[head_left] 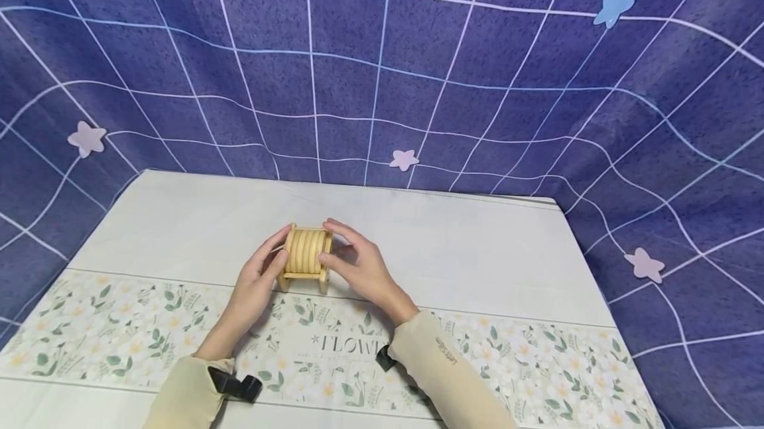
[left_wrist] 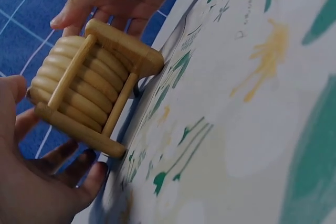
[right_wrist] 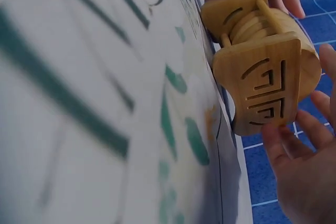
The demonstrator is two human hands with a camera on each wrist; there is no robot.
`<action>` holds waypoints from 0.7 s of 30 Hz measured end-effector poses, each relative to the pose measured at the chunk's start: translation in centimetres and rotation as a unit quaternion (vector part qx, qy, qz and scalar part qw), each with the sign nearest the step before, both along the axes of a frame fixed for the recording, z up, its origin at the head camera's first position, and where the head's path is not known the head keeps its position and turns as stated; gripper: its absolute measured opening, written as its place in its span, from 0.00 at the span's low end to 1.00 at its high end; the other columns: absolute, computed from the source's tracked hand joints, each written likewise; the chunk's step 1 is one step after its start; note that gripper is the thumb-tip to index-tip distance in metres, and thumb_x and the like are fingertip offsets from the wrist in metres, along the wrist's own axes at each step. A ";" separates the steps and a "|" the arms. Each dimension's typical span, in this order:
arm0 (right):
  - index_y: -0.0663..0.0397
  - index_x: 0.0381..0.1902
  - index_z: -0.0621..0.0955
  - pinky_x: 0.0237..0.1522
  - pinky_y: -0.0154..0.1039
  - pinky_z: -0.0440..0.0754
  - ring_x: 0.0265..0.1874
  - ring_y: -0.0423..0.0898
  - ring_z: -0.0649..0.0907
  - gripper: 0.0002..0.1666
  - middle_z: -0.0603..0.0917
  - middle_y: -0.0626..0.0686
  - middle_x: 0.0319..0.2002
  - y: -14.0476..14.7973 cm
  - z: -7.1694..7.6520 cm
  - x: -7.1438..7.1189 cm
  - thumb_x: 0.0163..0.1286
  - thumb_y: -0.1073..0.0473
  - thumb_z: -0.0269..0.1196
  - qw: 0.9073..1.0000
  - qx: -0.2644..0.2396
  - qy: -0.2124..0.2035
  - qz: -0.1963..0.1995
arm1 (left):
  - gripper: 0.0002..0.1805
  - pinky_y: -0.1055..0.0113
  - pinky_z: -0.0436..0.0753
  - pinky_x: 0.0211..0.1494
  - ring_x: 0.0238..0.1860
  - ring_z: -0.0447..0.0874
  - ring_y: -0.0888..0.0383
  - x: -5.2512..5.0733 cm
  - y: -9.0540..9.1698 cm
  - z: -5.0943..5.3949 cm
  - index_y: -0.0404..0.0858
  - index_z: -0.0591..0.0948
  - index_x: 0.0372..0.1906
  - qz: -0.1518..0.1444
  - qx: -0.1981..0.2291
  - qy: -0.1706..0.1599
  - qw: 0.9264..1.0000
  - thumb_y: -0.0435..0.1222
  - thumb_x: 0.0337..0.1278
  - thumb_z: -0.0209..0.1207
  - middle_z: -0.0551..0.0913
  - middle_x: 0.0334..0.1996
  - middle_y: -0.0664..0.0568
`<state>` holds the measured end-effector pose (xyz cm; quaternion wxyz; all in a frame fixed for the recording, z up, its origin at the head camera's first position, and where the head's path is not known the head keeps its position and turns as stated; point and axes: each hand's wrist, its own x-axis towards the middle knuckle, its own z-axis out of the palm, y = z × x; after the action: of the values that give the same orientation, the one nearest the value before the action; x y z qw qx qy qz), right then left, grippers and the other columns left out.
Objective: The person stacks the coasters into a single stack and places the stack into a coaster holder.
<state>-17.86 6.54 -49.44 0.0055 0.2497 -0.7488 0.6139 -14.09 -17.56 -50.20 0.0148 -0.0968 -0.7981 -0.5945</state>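
Observation:
A small pale wooden coaster rack (head_left: 306, 276) stands on the table, tilted in both wrist views by the camera angle. It holds a row of several round wooden coasters (head_left: 306, 251) on edge. My left hand (head_left: 253, 283) is at the left end, thumb in front and fingers toward the back. At the other end my right hand (head_left: 364, 273) spans the rack, its thumb by the front edge. In the right wrist view, right fingertips touch the rim of a carved end panel (right_wrist: 262, 85). Thin crossbars (left_wrist: 73, 72) join the two end panels.
The white table (head_left: 477, 250) has a floral strip (head_left: 525, 363) with lettering across its near part. A dark blue gridded curtain (head_left: 358, 71) with star shapes encloses the back and sides. Black straps with small devices (head_left: 235, 384) sit at the wrists over beige sleeves (head_left: 450, 369).

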 end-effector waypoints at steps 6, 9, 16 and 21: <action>0.50 0.86 0.69 0.85 0.63 0.69 0.85 0.58 0.66 0.37 0.65 0.62 0.86 1.5 1.0 1.1 0.86 0.50 0.64 0.993 0.119 0.015 0.002 | 0.32 0.42 0.73 0.84 0.80 0.69 0.34 0.5 0.7 0.8 0.44 0.61 0.90 0.012 -0.055 0.031 0.998 0.44 0.93 0.49 0.64 0.84 0.37; 0.46 0.88 0.66 0.87 0.67 0.60 0.86 0.60 0.63 0.41 0.63 0.62 0.87 2.2 1.7 1.7 0.86 0.43 0.64 0.980 0.198 0.030 -0.002 | 0.34 0.33 0.75 0.79 0.76 0.72 0.34 0.8 1.0 1.3 0.42 0.59 0.90 0.019 -0.090 0.051 0.994 0.44 0.92 0.52 0.64 0.81 0.34; 0.48 0.88 0.67 0.88 0.61 0.59 0.86 0.58 0.64 0.41 0.65 0.60 0.86 4.1 2.2 3.0 0.86 0.39 0.60 0.956 0.285 0.068 -0.028 | 0.38 0.24 0.70 0.80 0.80 0.65 0.28 1.2 1.3 1.9 0.42 0.57 0.91 0.029 -0.146 0.078 0.986 0.46 0.90 0.55 0.58 0.84 0.32; 0.54 0.85 0.71 0.86 0.68 0.59 0.84 0.63 0.67 0.39 0.69 0.63 0.83 6.5 2.2 3.7 0.86 0.43 0.61 0.950 0.289 0.101 -0.055 | 0.40 0.17 0.61 0.79 0.85 0.54 0.25 1.3 1.0 1.8 0.45 0.56 0.92 0.033 -0.192 0.110 0.975 0.46 0.87 0.58 0.55 0.87 0.32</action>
<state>-14.19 13.07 -47.22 0.0428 0.2596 -0.9024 0.3412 -12.76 -16.56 -48.39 0.1031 -0.1363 -0.8937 -0.4150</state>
